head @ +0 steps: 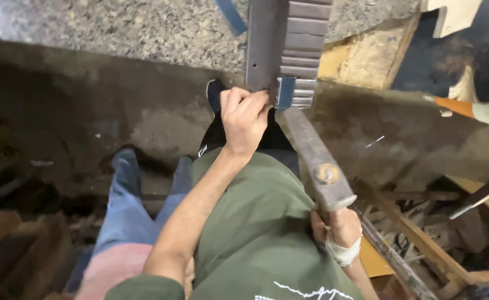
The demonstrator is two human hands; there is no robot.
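Now my left hand (244, 119) pinches the metal bar's (264, 44) near end, running away from me; my right hand (336, 228) grips the hammer (316, 161) beside it.

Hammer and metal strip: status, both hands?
Left hand pinching dark metal strip at its near end. Right hand gripping hammer, head beside the strip. Nothing between.

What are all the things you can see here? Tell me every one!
metal bar: one, dark grey, top middle, standing on end.
stacked metal strips: several, grey, beside the bar.
hammer: one, dark steel head, middle right, raised.
stone floor: speckled grey, top.
wood pieces: several, brown, lower right.
bandage: one, white, on the right wrist.
left hand: holds the bar's lower end.
right hand: grips the hammer handle.
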